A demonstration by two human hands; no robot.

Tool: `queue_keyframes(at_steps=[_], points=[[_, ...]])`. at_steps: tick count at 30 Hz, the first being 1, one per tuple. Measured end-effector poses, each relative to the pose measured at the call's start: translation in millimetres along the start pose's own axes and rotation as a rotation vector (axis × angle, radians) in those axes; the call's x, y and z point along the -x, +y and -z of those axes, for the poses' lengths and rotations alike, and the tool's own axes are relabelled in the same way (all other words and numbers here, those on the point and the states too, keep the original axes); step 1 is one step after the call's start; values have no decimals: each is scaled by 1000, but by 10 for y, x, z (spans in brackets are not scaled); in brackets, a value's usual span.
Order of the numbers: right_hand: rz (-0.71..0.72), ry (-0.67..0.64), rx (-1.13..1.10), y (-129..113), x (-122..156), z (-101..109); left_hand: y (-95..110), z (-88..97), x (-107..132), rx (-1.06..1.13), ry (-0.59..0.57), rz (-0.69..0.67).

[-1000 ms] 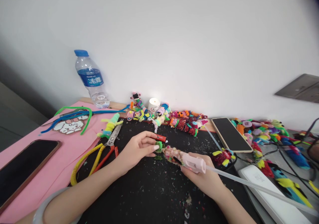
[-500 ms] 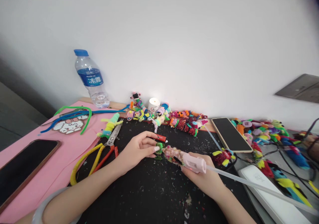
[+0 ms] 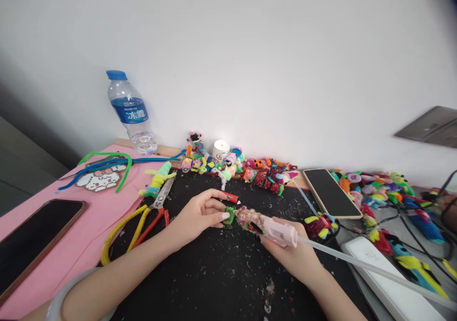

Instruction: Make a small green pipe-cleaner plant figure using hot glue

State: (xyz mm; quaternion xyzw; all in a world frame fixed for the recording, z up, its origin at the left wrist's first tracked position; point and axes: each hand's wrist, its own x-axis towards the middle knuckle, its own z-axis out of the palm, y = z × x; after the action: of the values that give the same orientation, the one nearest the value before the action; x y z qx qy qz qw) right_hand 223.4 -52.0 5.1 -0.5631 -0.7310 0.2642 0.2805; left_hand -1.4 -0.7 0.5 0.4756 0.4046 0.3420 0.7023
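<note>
Lint (image 3: 270, 286) and pale specks lay scattered over the black mat (image 3: 200, 283), and above its middle the left hand (image 3: 200, 216) had thumb and fingers pinched together on a small green fuzzy piece (image 3: 229, 218). The right hand (image 3: 296, 257) was closed around a pink glue gun (image 3: 280, 232), whose nozzle end, crusted with mottled fluff, pointed left at that piece; whether tip and fuzz touched, I could not tell. From the back of the gun a long translucent glue stick (image 3: 332, 252) ran off toward the lower right, crossing in front of a white power bank (image 3: 374, 266). A red lighter (image 3: 232, 197) lay just beyond the left fingertips. Farther left, scissors (image 3: 162, 199) lay with yellow and red handles beside the forearm, a green and yellow figure (image 3: 157, 180) against the blades. Pink paper (image 3: 103, 221) bore a dark-screened phone (image 3: 39, 240) and bent blue stems (image 3: 84, 173). Near the white wall (image 3: 250, 50) stood a blue-capped bottle (image 3: 128, 109) and, among colourful fuzzy figures (image 3: 262, 178), a small white candle (image 3: 221, 150). A pale-edged second phone (image 3: 332, 192) rested to their right, with black cables (image 3: 421, 233) beyond it.
</note>
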Motion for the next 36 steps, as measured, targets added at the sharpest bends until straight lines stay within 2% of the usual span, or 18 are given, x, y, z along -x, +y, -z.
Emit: queue_keyframes(at_steps=[36], points=[[22, -47, 36, -15, 3, 10, -17, 16, 10, 6, 44, -39]])
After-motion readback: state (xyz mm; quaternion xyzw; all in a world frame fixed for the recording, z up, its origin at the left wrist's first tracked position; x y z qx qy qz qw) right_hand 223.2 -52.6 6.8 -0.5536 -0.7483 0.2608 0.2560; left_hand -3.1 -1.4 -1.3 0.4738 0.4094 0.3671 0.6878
